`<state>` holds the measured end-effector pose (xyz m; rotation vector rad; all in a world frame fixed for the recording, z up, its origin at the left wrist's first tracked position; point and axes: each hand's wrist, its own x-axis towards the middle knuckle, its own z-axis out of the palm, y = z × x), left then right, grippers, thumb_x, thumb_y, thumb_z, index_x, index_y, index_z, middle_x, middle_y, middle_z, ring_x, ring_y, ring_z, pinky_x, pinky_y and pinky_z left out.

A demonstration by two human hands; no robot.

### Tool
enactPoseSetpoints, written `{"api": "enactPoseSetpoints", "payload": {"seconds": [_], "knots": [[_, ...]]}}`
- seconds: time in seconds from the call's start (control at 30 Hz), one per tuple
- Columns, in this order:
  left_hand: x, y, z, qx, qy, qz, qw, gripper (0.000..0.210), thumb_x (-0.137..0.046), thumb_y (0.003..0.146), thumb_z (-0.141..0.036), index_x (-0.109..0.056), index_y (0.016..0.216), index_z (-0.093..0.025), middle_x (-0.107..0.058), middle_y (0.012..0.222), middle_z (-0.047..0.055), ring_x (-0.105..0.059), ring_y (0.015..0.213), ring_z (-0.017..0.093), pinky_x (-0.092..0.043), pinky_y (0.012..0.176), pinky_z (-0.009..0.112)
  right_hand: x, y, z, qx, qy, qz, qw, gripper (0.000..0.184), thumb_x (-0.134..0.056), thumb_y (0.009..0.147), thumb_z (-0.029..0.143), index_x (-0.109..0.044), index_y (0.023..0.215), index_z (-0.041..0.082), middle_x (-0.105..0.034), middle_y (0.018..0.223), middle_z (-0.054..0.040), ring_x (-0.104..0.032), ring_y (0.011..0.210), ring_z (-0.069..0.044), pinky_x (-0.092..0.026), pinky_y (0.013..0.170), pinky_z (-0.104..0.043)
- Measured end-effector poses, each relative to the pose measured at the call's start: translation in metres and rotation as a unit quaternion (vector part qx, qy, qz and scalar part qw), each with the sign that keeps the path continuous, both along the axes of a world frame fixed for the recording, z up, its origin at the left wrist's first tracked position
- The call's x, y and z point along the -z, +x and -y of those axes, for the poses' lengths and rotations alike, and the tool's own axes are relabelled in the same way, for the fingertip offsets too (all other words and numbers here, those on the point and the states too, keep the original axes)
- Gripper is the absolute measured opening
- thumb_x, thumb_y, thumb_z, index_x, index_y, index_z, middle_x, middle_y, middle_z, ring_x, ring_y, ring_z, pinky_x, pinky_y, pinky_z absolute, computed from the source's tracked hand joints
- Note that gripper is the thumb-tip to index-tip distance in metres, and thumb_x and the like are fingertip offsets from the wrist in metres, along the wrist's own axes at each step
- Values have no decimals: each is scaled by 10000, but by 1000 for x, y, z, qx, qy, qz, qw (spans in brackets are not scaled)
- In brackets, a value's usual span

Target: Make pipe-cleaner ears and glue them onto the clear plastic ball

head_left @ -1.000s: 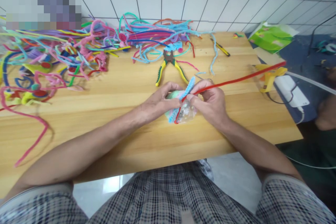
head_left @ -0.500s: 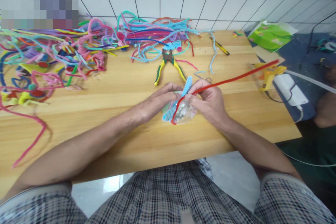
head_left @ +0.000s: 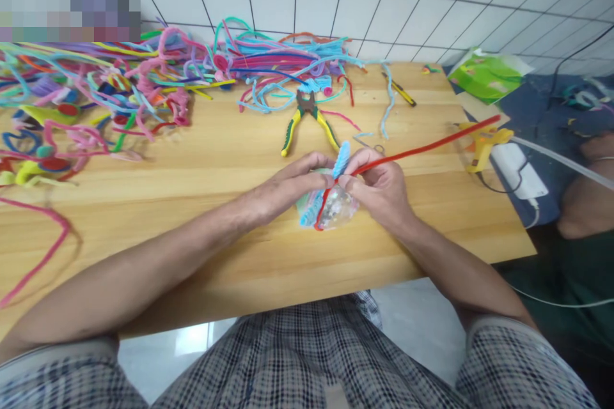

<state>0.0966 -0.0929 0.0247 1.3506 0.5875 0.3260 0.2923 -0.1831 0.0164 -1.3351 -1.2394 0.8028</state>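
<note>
Both hands meet over the table near its front edge. My left hand (head_left: 307,179) pinches a light-blue coiled fuzzy piece (head_left: 341,160), whose upper end sticks up between the hands and whose lower end shows below. A red pipe cleaner (head_left: 426,147) is pinched by my right hand (head_left: 377,182); one end runs down across the blue piece and the long end reaches out to the right. Beneath the fingers lies a clear plastic bag (head_left: 341,209) with small shiny bits inside. The fingertips hide where red and blue meet.
Pliers (head_left: 307,115) with yellow-green handles lie open beyond my hands. A big heap of pipe cleaners (head_left: 283,54) fills the back and left. A utility knife (head_left: 400,91) lies back right. A yellow glue gun (head_left: 487,147) and a white power strip (head_left: 520,172) are at the right edge.
The view has shifted slightly. Both hands keep nearly the same pose, with the red pipe cleaner and blue piece still between the fingers.
</note>
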Motion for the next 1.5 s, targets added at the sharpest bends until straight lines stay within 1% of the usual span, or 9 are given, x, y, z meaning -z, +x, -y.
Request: {"api": "enactPoseSetpoints", "payload": {"seconds": [0.17,0.37,0.5,0.77,0.93,1.13,1.23,1.37,1.5], "knots": [[-1,-1,5,12,9,-8,1000,550,-868,785,-485,-659,1210,-206,-689,1057,16,-654,1004,238,-533,878,369,-2,-1,-1,3,-11,3,1000,137,-839,746,260,-707,779,259,-708,743,39,-630,725,-168,-486,727,-340],[1,2,10,-6,41,-1,999,431,-840,784,-429,-650,1102,-209,-650,938,-19,-614,868,186,-505,801,332,-1,-4,-1,-14,-54,-77,995,217,-880,723,291,-676,791,270,-707,831,28,-628,797,-180,-498,739,-333],[-1,2,14,-14,38,-1,999,492,-810,756,-421,-635,1159,-200,-672,993,-8,-637,913,199,-533,852,353,0,-5,-3,-28,-97,-175,979,321,-913,660,296,-615,776,265,-672,859,31,-626,810,-180,-524,743,-328],[-1,-3,11,5,78,-69,995,615,-788,783,-524,-624,1274,-194,-706,1185,72,-686,1153,322,-550,969,462,5,-2,-4,-35,-154,-209,965,384,-933,652,292,-698,953,256,-737,891,32,-679,840,-184,-540,802,-322],[-6,-3,12,7,103,-51,993,579,-818,807,-418,-629,1313,-210,-741,1129,54,-722,1038,287,-596,900,438,6,-2,-4,-53,-150,-209,965,423,-912,684,309,-712,1054,269,-769,969,21,-708,885,-198,-560,823,-327],[-14,-4,15,-29,285,69,956,573,-796,857,-296,-622,1398,-230,-704,1537,152,-654,1468,350,-501,1281,541,7,2,-6,-77,-129,-209,966,542,-927,697,376,-731,1195,291,-787,1085,4,-733,1021,-229,-597,903,-345],[-7,-3,12,-13,338,96,936,553,-790,867,-259,-634,1396,-233,-700,1560,175,-627,1521,344,-471,1320,543,15,3,-7,-81,-124,-183,972,506,-909,705,374,-731,1174,303,-775,1060,12,-737,1028,-237,-605,874,-342],[-2,-4,5,9,281,98,955,548,-817,919,-375,-660,1423,-228,-710,1553,167,-661,1468,344,-511,1270,514,23,0,-10,-88,-123,-169,974,506,-907,709,397,-748,1179,297,-808,1110,-4,-757,1095,-263,-624,940,-373],[-3,-9,-1,-26,163,121,979,471,-645,1095,-596,-715,1366,-218,-751,1484,120,-667,1444,318,-509,1262,465,20,-3,-14,-76,-120,-224,964,510,-928,678,391,-762,1150,293,-834,1141,-11,-776,1042,-245,-617,923,-362]]}}
